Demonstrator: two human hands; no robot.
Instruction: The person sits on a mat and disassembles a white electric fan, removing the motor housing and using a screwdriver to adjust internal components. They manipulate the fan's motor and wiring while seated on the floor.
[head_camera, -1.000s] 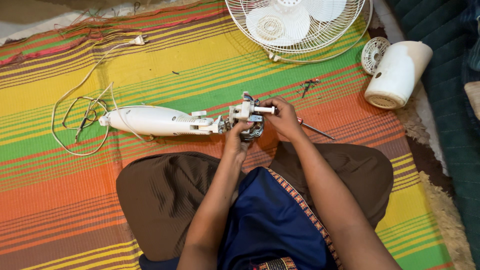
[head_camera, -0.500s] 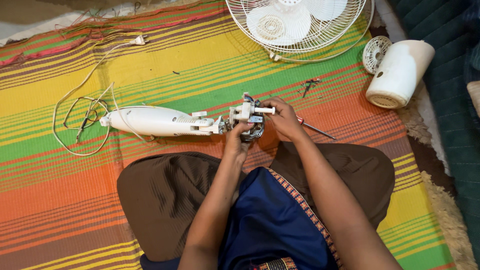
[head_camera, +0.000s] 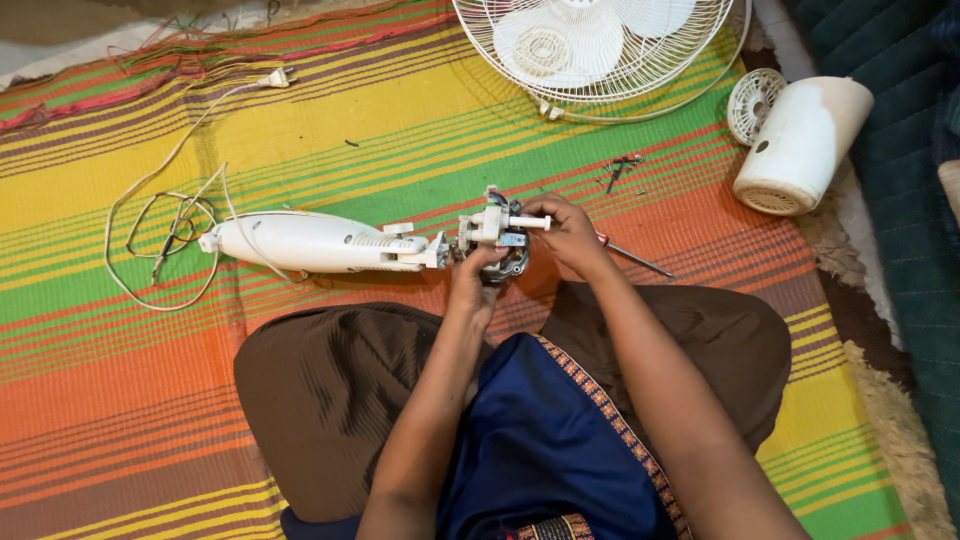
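Head view: both hands, left hand (head_camera: 470, 285) and right hand (head_camera: 568, 235), have fingers closed on the fan motor (head_camera: 497, 240) mid-mat (head_camera: 300, 110); a slip could likely strain its wires

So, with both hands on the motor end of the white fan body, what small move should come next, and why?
Probably steady the motor assembly with the left hand while the right hand picks up the screwdriver. Both hands already grip the motor, its shaft points toward the right hand, and the tool lies on the mat just beside that hand.
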